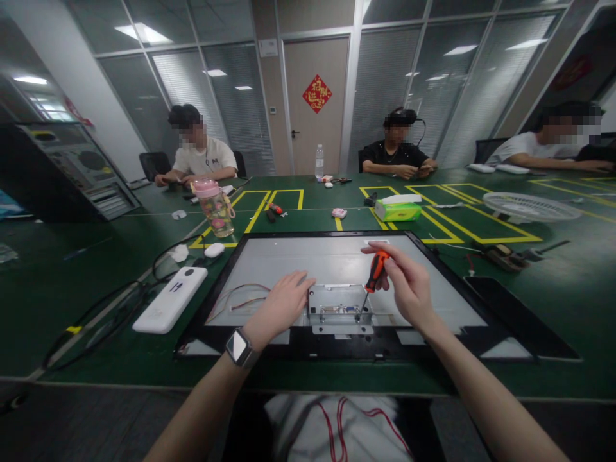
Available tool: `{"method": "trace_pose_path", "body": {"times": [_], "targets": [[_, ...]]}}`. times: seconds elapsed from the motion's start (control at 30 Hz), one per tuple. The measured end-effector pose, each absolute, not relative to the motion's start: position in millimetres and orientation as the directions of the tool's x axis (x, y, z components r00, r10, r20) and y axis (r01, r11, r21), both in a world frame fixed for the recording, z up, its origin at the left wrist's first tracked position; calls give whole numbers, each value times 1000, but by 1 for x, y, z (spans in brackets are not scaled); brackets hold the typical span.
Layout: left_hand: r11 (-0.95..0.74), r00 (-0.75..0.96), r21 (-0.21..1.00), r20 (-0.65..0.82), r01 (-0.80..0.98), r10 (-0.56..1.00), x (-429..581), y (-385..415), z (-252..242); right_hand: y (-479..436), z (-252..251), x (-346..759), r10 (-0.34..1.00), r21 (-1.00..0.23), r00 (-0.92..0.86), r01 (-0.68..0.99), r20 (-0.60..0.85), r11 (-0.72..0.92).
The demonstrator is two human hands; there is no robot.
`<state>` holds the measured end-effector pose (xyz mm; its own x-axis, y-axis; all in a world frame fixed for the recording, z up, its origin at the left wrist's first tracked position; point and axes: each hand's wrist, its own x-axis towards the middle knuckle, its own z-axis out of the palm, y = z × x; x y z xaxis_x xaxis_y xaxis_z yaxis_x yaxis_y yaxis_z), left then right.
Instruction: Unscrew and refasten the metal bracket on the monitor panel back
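A large flat panel with a black frame (298,343) lies on the green table. On its near part sits a silver metal bracket (339,296) with connectors along it. My right hand (407,282) holds an orange and black screwdriver (376,272), its tip down at the right end of the bracket. My left hand (283,305), with a watch at the wrist, rests at the bracket's left end, fingers extended. Thin cables (245,300) lie on the panel left of that hand.
A white power bank (171,300), black cables and a pink-lidded bottle (214,208) stand left. Beyond are a green tissue pack (398,209) and a water bottle (319,162). A black slab (520,314) lies right. Several people sit across the table.
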<state>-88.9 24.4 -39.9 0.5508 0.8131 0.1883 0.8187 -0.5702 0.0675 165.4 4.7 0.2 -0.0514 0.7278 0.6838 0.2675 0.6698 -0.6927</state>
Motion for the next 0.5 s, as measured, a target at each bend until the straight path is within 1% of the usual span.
{"method": "trace_pose_path", "body": {"times": [0.07,0.17,0.23,0.3,0.4,0.47,0.5], "targets": [[-570,552,61,183,819,813,-89,25,-40,5,1,163,713,-671,-28,314,701,672],[-575,557,55,186,816,809,-89,25,-41,6,4,163,633,-570,11,446,774,690],[-578,559,62,192,814,807,-89,26,-41,6,4,164,603,-528,-9,472,798,706],[-578,557,69,198,813,807,-89,26,-41,6,3,166,625,-553,-50,417,779,722],[-570,551,67,191,819,813,-89,25,-40,4,0,167,702,-654,-103,289,704,699],[-566,548,62,183,822,816,-88,24,-39,4,-1,165,723,-682,-96,270,684,680],[-565,548,58,181,823,817,-88,24,-39,4,-1,165,714,-669,-77,292,696,683]]}}
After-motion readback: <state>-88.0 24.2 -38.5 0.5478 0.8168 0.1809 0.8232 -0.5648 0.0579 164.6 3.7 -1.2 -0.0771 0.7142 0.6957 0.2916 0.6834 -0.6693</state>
